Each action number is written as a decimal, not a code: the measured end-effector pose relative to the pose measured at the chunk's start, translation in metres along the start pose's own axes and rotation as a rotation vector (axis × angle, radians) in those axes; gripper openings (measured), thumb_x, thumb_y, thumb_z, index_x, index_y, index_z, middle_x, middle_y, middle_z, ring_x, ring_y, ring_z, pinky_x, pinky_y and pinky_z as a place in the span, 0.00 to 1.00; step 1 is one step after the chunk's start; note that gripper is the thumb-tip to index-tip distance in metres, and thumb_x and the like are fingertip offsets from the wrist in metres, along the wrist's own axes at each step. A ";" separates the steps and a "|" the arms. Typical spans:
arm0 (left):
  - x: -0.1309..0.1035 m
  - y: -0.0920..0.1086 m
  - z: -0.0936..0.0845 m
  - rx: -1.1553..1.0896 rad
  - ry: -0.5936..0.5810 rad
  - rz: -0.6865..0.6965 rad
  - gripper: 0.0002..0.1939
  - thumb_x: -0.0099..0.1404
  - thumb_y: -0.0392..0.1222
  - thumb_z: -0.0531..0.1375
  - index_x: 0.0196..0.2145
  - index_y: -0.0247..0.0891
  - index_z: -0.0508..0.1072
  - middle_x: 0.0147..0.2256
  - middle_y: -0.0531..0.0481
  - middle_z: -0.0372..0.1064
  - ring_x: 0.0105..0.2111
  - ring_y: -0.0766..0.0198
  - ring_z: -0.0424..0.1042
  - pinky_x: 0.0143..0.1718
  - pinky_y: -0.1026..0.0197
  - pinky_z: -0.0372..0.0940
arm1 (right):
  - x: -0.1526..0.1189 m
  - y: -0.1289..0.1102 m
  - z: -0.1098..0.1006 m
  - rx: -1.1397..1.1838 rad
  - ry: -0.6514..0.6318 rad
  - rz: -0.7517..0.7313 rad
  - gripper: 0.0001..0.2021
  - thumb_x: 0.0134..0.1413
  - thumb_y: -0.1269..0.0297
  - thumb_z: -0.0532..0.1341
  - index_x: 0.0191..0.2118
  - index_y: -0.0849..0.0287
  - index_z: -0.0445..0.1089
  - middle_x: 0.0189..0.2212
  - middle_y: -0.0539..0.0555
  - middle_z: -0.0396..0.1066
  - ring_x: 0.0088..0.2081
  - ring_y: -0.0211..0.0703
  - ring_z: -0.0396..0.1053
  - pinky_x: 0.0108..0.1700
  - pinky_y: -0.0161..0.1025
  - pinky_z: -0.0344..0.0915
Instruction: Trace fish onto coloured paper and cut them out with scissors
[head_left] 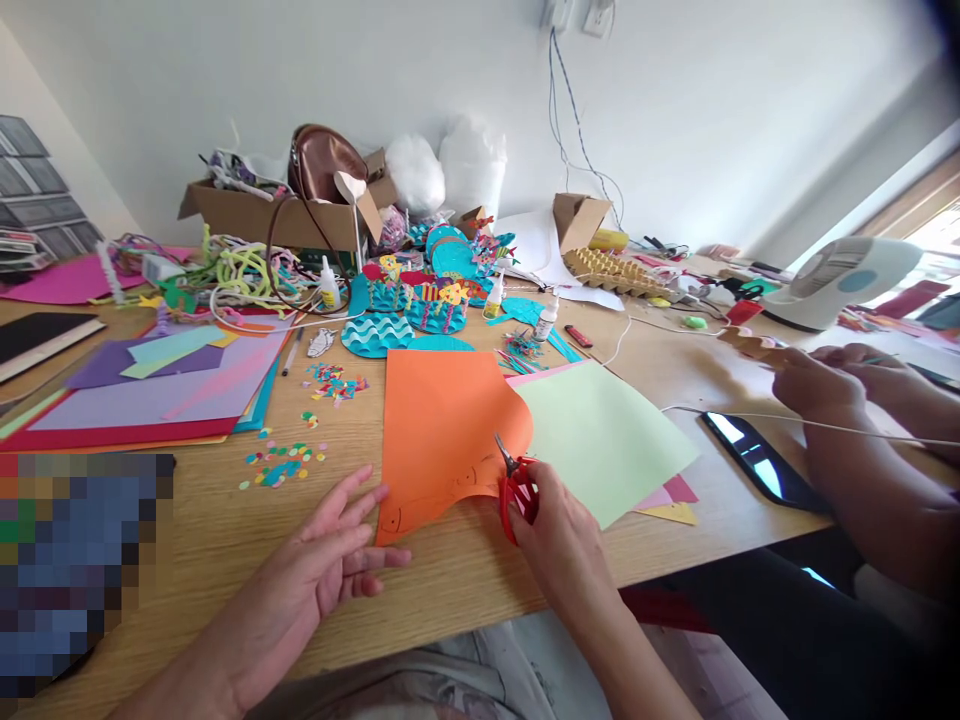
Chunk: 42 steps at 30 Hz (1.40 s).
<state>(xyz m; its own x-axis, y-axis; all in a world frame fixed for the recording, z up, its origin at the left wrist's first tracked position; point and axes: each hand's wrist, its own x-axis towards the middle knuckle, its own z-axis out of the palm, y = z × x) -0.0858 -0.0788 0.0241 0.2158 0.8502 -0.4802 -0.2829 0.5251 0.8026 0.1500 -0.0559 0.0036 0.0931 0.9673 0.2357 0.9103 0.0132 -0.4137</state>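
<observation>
Closed around red-handled scissors [514, 480], the right hand [564, 535] sits at the four-o'clock edge of the orange paper [446, 415]; the left hand [334, 553], loosely spread and empty, is by its seven-o'clock corner.

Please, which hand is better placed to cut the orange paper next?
Probably the right hand: it grips the red scissors, with the blades at the orange paper. The left hand holds no tool; it is open at the paper's near left corner, so steadying may suit it better.

Left hand [319, 565] is open, fingers [352, 510] spread, palm inward; right hand [564, 540] curls in a grip, forearm [634, 655] slanting inward.
</observation>
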 end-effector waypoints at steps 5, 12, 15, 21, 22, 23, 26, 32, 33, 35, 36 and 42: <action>0.000 0.002 0.000 0.001 0.004 -0.004 0.33 0.59 0.41 0.60 0.60 0.49 0.52 0.63 0.42 0.43 0.39 0.56 0.74 0.30 0.62 0.65 | 0.008 -0.003 0.001 -0.072 0.131 -0.059 0.09 0.54 0.59 0.53 0.39 0.56 0.63 0.33 0.54 0.73 0.28 0.44 0.71 0.25 0.35 0.55; 0.002 0.001 -0.002 -0.010 0.012 -0.020 0.34 0.57 0.40 0.61 0.59 0.48 0.53 0.63 0.41 0.45 0.36 0.57 0.75 0.28 0.62 0.64 | 0.017 -0.002 -0.006 -0.006 0.242 -0.088 0.06 0.53 0.64 0.52 0.37 0.55 0.62 0.30 0.53 0.72 0.27 0.42 0.69 0.28 0.35 0.57; 0.002 -0.002 -0.003 -0.009 -0.012 -0.015 0.32 0.58 0.41 0.60 0.59 0.48 0.55 0.63 0.41 0.44 0.36 0.57 0.75 0.28 0.63 0.63 | 0.021 -0.007 -0.009 0.081 0.223 -0.062 0.06 0.53 0.64 0.52 0.36 0.55 0.62 0.31 0.53 0.72 0.26 0.41 0.69 0.28 0.35 0.57; 0.001 -0.005 -0.005 -0.018 -0.051 0.003 0.29 0.60 0.41 0.59 0.58 0.48 0.56 0.63 0.43 0.44 0.36 0.59 0.75 0.29 0.63 0.63 | 0.023 -0.015 -0.012 0.426 0.024 0.135 0.06 0.53 0.60 0.53 0.35 0.54 0.62 0.15 0.44 0.61 0.16 0.37 0.60 0.21 0.33 0.56; 0.002 -0.005 -0.005 -0.021 -0.057 0.010 0.29 0.60 0.41 0.59 0.57 0.48 0.57 0.63 0.43 0.45 0.36 0.59 0.75 0.29 0.63 0.63 | 0.023 -0.014 -0.011 0.482 -0.006 0.162 0.07 0.53 0.59 0.53 0.35 0.54 0.62 0.14 0.43 0.59 0.15 0.36 0.59 0.20 0.33 0.55; 0.002 -0.006 -0.005 -0.024 -0.060 0.014 0.28 0.60 0.41 0.59 0.57 0.48 0.57 0.63 0.43 0.45 0.36 0.59 0.75 0.29 0.63 0.63 | 0.023 -0.012 -0.009 0.519 -0.029 0.177 0.07 0.54 0.58 0.53 0.35 0.54 0.62 0.14 0.43 0.59 0.15 0.36 0.58 0.19 0.33 0.55; 0.002 -0.007 -0.006 -0.022 -0.056 0.012 0.27 0.60 0.41 0.58 0.57 0.49 0.58 0.62 0.44 0.47 0.37 0.59 0.74 0.30 0.63 0.63 | 0.022 -0.005 -0.006 0.511 -0.059 0.140 0.07 0.54 0.58 0.53 0.32 0.54 0.60 0.16 0.44 0.61 0.17 0.37 0.59 0.21 0.33 0.54; 0.001 -0.005 -0.006 -0.010 -0.013 -0.001 0.26 0.59 0.42 0.59 0.55 0.48 0.60 0.60 0.45 0.52 0.35 0.61 0.74 0.30 0.63 0.63 | 0.024 0.008 -0.016 0.248 -0.064 0.013 0.09 0.56 0.58 0.50 0.27 0.54 0.55 0.15 0.44 0.57 0.19 0.37 0.55 0.23 0.34 0.51; 0.002 -0.006 -0.006 -0.018 0.000 0.003 0.25 0.59 0.42 0.60 0.54 0.48 0.61 0.58 0.45 0.56 0.34 0.62 0.74 0.30 0.63 0.63 | 0.025 0.010 -0.018 0.235 -0.078 0.000 0.09 0.56 0.58 0.50 0.27 0.54 0.55 0.15 0.44 0.57 0.19 0.37 0.54 0.23 0.34 0.51; 0.001 -0.008 -0.006 -0.049 0.013 0.032 0.21 0.59 0.41 0.60 0.51 0.46 0.65 0.50 0.47 0.65 0.31 0.66 0.72 0.30 0.64 0.62 | 0.026 0.014 -0.022 0.253 -0.113 -0.006 0.10 0.56 0.58 0.51 0.27 0.54 0.55 0.15 0.44 0.57 0.19 0.36 0.54 0.23 0.34 0.50; 0.000 -0.010 -0.005 -0.066 -0.001 0.051 0.18 0.58 0.41 0.61 0.47 0.45 0.68 0.44 0.49 0.68 0.28 0.68 0.71 0.29 0.65 0.61 | 0.027 0.015 -0.023 0.288 -0.123 0.007 0.10 0.55 0.58 0.52 0.27 0.54 0.56 0.16 0.43 0.56 0.19 0.36 0.54 0.23 0.33 0.50; -0.015 -0.031 0.015 0.040 -0.378 -0.016 0.14 0.58 0.50 0.61 0.36 0.37 0.76 0.30 0.46 0.71 0.27 0.64 0.69 0.29 0.62 0.60 | 0.026 0.007 -0.035 0.823 0.015 0.179 0.11 0.47 0.56 0.61 0.31 0.56 0.60 0.23 0.47 0.61 0.24 0.36 0.61 0.24 0.33 0.57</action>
<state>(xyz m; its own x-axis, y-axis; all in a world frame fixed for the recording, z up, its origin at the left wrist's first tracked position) -0.0660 -0.1080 0.0118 0.5520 0.7639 -0.3342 -0.2414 0.5301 0.8128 0.1730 -0.0400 0.0379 0.2181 0.9691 0.1148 0.2972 0.0461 -0.9537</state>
